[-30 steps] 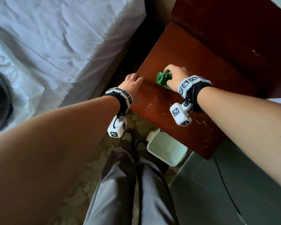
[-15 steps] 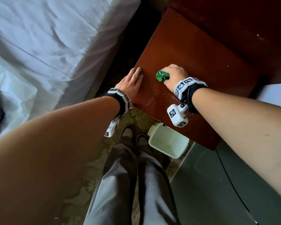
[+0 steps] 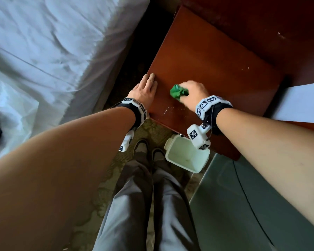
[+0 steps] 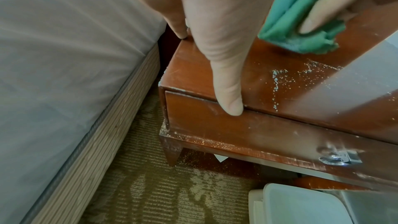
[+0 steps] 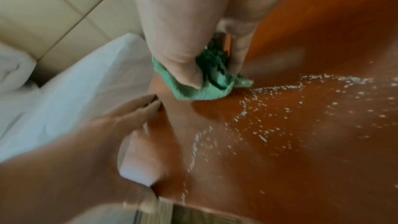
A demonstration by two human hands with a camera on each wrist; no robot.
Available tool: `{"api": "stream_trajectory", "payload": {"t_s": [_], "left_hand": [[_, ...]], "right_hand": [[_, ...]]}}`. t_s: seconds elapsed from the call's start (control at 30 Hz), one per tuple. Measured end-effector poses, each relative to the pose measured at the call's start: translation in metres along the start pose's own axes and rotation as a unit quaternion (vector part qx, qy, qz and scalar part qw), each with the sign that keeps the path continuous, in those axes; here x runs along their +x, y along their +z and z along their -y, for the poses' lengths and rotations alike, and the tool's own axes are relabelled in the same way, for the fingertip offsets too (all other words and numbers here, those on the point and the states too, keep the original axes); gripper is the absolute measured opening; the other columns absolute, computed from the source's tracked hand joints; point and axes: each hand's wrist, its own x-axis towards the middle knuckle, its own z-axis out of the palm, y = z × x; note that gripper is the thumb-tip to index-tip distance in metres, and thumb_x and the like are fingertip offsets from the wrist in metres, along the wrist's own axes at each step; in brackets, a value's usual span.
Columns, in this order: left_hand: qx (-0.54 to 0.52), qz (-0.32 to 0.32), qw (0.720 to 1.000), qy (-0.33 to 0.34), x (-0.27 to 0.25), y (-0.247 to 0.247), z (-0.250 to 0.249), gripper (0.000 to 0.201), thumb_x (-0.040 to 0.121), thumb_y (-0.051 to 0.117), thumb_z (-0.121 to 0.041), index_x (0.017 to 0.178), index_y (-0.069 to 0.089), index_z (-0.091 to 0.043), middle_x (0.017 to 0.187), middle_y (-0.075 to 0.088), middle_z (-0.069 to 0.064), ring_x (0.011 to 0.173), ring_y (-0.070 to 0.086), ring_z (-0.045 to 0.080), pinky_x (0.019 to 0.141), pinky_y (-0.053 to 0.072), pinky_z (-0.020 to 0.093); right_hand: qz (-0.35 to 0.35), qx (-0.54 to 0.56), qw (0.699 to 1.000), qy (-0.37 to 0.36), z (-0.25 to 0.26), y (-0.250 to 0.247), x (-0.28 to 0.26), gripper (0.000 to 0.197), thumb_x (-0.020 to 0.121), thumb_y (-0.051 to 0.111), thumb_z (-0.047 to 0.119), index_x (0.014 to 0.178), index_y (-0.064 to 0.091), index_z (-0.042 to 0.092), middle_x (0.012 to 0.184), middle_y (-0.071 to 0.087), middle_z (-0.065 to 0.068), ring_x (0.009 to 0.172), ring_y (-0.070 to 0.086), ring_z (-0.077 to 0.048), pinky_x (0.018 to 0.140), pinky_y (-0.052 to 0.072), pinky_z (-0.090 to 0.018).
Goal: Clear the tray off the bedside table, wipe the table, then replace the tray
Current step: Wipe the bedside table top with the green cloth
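The red-brown bedside table [image 3: 216,57] has a bare top with pale crumbs [image 5: 254,125] scattered near its front edge. My right hand [image 3: 192,93] grips a bunched green cloth [image 3: 178,92] and presses it on the tabletop near the front left; the cloth [image 4: 301,23] also shows in the left wrist view. My left hand [image 3: 145,89] lies flat with straight fingers on the table's left front corner, its thumb [image 4: 228,91] hanging over the drawer front. No tray is in view.
A bed with white sheets [image 3: 53,42] stands left of the table, with a dark gap between. A white plastic bin [image 3: 187,154] sits on the patterned carpet [image 4: 161,185] under the table's front edge, by my feet. A grey surface [image 3: 252,205] lies at the lower right.
My right hand has dragged the green cloth toward the table's front left, closer to my left hand. The left hand has slid forward along the table's left edge.
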Motion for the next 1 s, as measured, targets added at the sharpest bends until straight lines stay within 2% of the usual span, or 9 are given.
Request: {"api": "stream_trajectory", "payload": {"t_s": [0.1, 0.17, 0.27, 0.4, 0.53, 0.67, 0.73, 0.87, 1.0], "left_hand": [[-0.008, 0.001, 1.000, 0.002, -0.001, 0.000, 0.001, 0.141, 0.057, 0.086, -0.055, 0.154, 0.000, -0.002, 0.161, -0.011, 0.018, 0.150, -0.005, 0.035, 0.119, 0.018, 0.041], [-0.015, 0.000, 1.000, 0.003, -0.001, 0.000, 0.001, 0.140, 0.057, 0.087, -0.054, 0.155, 0.001, -0.002, 0.162, -0.010, 0.017, 0.150, -0.004, 0.034, 0.119, 0.020, 0.041], [-0.015, -0.003, 1.000, 0.003, -0.001, -0.001, 0.001, 0.137, 0.060, 0.085, -0.054, 0.155, 0.002, -0.002, 0.162, -0.009, 0.019, 0.150, -0.004, 0.035, 0.119, 0.019, 0.041], [-0.026, -0.001, 1.000, 0.000, -0.003, -0.003, 0.000, 0.133, 0.063, 0.085, -0.050, 0.155, 0.001, -0.002, 0.162, -0.009, 0.018, 0.150, -0.004, 0.035, 0.120, 0.017, 0.041], [-0.040, -0.022, 0.999, -0.003, -0.002, -0.001, -0.001, 0.107, 0.082, 0.072, -0.040, 0.155, 0.003, -0.003, 0.162, -0.008, 0.016, 0.150, -0.003, 0.034, 0.120, 0.018, 0.041], [-0.047, -0.032, 0.998, -0.004, -0.003, 0.001, 0.000, 0.082, 0.096, 0.057, -0.027, 0.155, 0.005, -0.004, 0.162, -0.008, 0.017, 0.150, -0.004, 0.033, 0.119, 0.019, 0.041], [-0.051, -0.036, 0.998, -0.002, -0.003, 0.000, 0.000, 0.078, 0.098, 0.054, -0.025, 0.155, 0.005, -0.004, 0.162, -0.007, 0.017, 0.150, -0.004, 0.034, 0.119, 0.018, 0.041], [-0.045, -0.017, 0.999, 0.001, -0.002, -0.002, 0.003, 0.103, 0.084, 0.071, -0.036, 0.155, 0.004, -0.004, 0.162, -0.008, 0.015, 0.150, -0.004, 0.033, 0.118, 0.021, 0.040], [-0.027, 0.010, 1.000, 0.003, -0.003, -0.004, 0.004, 0.132, 0.063, 0.085, -0.050, 0.155, 0.002, -0.004, 0.162, -0.009, 0.014, 0.150, -0.004, 0.032, 0.118, 0.023, 0.039]], "right_hand": [[-0.093, 0.002, 0.994, 0.060, 0.000, -0.002, 0.013, 0.027, 0.083, 0.059, 0.013, 0.109, 0.064, 0.011, 0.115, 0.058, -0.008, 0.098, 0.058, -0.031, 0.075, 0.046, -0.032], [-0.100, -0.002, 0.992, 0.080, 0.002, 0.002, 0.017, 0.026, 0.084, 0.057, 0.011, 0.109, 0.064, 0.009, 0.116, 0.057, -0.008, 0.099, 0.058, -0.031, 0.074, 0.045, -0.032], [-0.089, 0.010, 0.995, 0.050, 0.010, 0.011, 0.016, 0.032, 0.082, 0.057, 0.009, 0.112, 0.065, 0.013, 0.120, 0.059, -0.003, 0.101, 0.059, -0.030, 0.079, 0.051, -0.034], [-0.019, 0.003, 0.999, -0.031, 0.021, 0.025, 0.008, 0.038, 0.080, 0.057, 0.009, 0.112, 0.068, 0.027, 0.119, 0.060, 0.010, 0.101, 0.059, -0.024, 0.082, 0.052, -0.034], [0.083, -0.058, 0.992, -0.081, 0.016, 0.035, -0.005, 0.050, 0.080, 0.053, 0.005, 0.114, 0.064, 0.040, 0.120, 0.056, 0.015, 0.105, 0.054, -0.021, 0.083, 0.049, -0.033], [0.161, -0.111, 0.975, -0.103, 0.006, 0.029, -0.017, 0.056, 0.082, 0.052, -0.001, 0.118, 0.063, 0.041, 0.124, 0.054, 0.017, 0.113, 0.048, -0.018, 0.088, 0.047, -0.036], [0.163, -0.107, 0.975, -0.108, 0.005, 0.025, -0.017, 0.052, 0.081, 0.054, 0.003, 0.114, 0.065, 0.041, 0.120, 0.057, 0.015, 0.112, 0.050, -0.021, 0.089, 0.048, -0.039], [0.090, -0.060, 0.988, -0.114, 0.017, 0.024, -0.012, 0.042, 0.080, 0.056, 0.007, 0.107, 0.068, 0.037, 0.113, 0.062, 0.014, 0.105, 0.054, -0.022, 0.083, 0.049, -0.036], [0.059, -0.086, 0.985, -0.136, 0.036, 0.037, -0.011, 0.037, 0.084, 0.057, 0.008, 0.113, 0.067, 0.028, 0.117, 0.060, 0.010, 0.105, 0.051, -0.023, 0.075, 0.044, -0.031]]}}
